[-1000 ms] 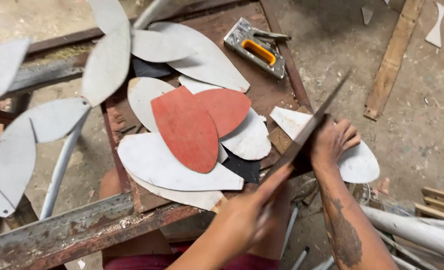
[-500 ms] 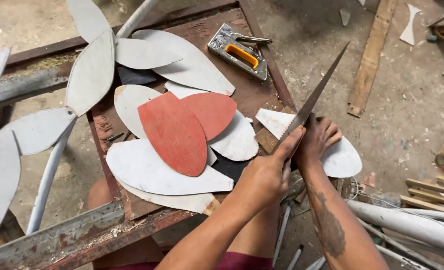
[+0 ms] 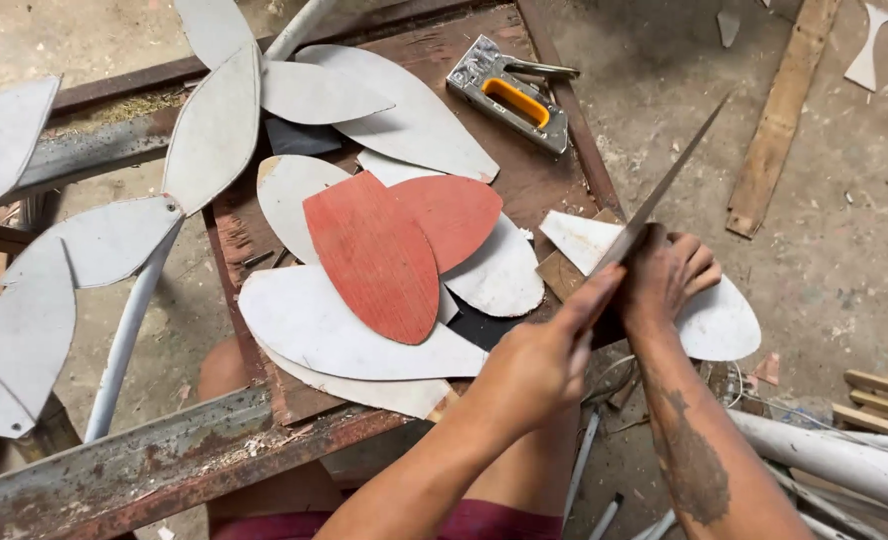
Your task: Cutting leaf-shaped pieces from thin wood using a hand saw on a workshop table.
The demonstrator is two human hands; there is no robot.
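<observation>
On the rusty bench [image 3: 524, 180], right of the red leaves [image 3: 374, 255], my left hand [image 3: 534, 365] grips the blade [image 3: 664, 190] while my right hand [image 3: 669, 275] pins a white leaf [image 3: 724, 320]; many leaves look cut, this one seemingly half-trimmed.

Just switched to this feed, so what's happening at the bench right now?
A person works at a rusty metal bench. The left hand grips a long blade that angles up to the right, and the right hand presses a white leaf-shaped piece at the bench's edge. More white and red cutouts lie stacked beside it, with a staple gun farther back.
</observation>
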